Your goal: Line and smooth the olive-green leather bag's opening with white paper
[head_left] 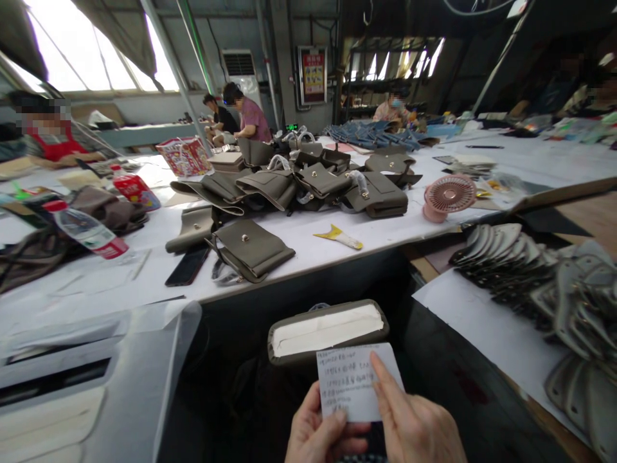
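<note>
A small white note (354, 386) with several lines of handwriting is low in the head view. My left hand (324, 427) pinches its lower left corner, thumb on the front and fingers behind. My right hand (417, 421) touches the right part of the note, with a finger stretched out over the writing; its other fingers are partly hidden. Just beyond the note is a grey-brown bag (332, 329), its white-lined face turned up, between me and the table. What supports the bag cannot be seen.
Grey-brown bags (270, 186) are heaped on the white table (308, 260). Nearby are a phone (187, 265), a yellow-and-white piece (338, 236), a bottle (89, 231) and a pink fan (448, 194). Stacked grey curved pieces (511, 263) stand at right. Several people sit farther back.
</note>
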Tool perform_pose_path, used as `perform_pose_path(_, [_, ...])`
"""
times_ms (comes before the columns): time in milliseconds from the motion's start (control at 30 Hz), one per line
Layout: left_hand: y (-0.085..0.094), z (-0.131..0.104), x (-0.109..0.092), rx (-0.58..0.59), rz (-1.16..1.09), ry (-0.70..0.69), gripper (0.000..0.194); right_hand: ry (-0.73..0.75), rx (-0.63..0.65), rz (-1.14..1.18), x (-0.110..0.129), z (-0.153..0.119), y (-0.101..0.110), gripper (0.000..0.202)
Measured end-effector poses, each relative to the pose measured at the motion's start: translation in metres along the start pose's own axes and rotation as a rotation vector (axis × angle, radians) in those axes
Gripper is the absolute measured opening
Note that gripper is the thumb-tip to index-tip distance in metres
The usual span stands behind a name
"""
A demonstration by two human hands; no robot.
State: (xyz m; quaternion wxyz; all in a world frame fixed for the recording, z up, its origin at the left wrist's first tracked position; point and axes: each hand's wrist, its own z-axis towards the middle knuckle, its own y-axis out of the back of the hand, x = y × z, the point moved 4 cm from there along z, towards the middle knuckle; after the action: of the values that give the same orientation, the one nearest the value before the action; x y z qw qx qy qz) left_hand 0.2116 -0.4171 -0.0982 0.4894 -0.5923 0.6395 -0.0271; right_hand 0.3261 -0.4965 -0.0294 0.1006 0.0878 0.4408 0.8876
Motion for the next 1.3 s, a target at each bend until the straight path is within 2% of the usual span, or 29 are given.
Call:
perform_pose_path(633, [0.0007,0.0001,-0.0006,0.03,-0.007,0.008,0.046,0.023,-0.011,0.002,0.0014,0.004,0.0044,0.046])
perform_pose_path(900, [0.0012,0.0022,0.0,0.059,0.026,0.017,0.054,0.017,-0.027,-0.018,0.0021,0.0044,0.0041,0.046])
perform_pose_path(1300, [0.0013,0.0038,-0.0004,0.096,0.008,0.015,0.051,0.051,-0.039,-0.046,0.0036,0.0089,0.0072,0.05])
